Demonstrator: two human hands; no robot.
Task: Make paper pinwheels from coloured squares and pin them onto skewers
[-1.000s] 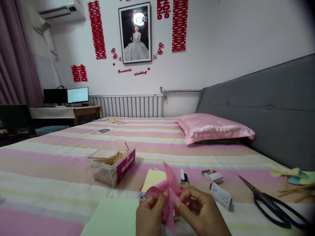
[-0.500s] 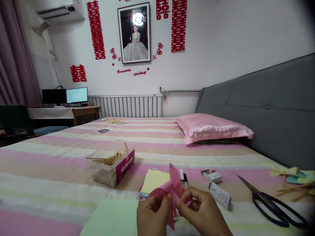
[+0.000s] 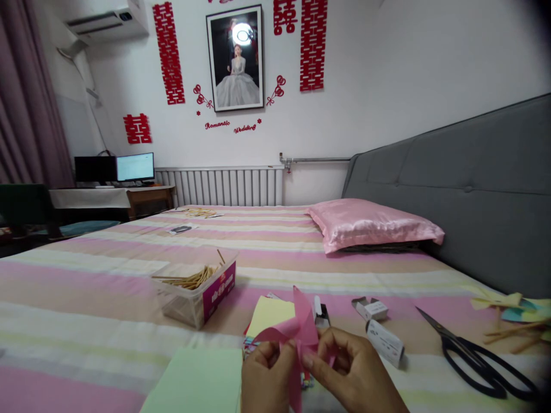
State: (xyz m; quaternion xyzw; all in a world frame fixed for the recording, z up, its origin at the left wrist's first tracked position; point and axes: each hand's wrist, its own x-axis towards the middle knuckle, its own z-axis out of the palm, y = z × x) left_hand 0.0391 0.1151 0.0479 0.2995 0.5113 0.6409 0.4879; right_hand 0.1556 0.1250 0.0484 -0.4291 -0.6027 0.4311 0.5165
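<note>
A pink paper pinwheel (image 3: 303, 314) with curled blades is held up between both hands, low in the middle of the view. My left hand (image 3: 269, 376) pinches it near its centre from the left, thumb on top. From the right, my right hand (image 3: 350, 367) grips it with thumb and bent forefinger. The fingers cover much of the pinwheel's middle and lower blades. Behind it lies a stack of coloured paper with a yellow sheet (image 3: 271, 316) on top. Left of my left hand is a pale green sheet (image 3: 196, 381).
A clear plastic box (image 3: 183, 307) of thin wooden sticks stands to the left. Two small white boxes (image 3: 384, 343) and black-handled scissors (image 3: 473, 361) lie to the right. Finished paper pinwheels (image 3: 512, 307) on sticks are at the far right. A pink pillow (image 3: 374, 223) rests by the headboard.
The pinwheel has tilted and shifted slightly left and down in my fingers. My right thumb has moved a little left, closer to its centre.
</note>
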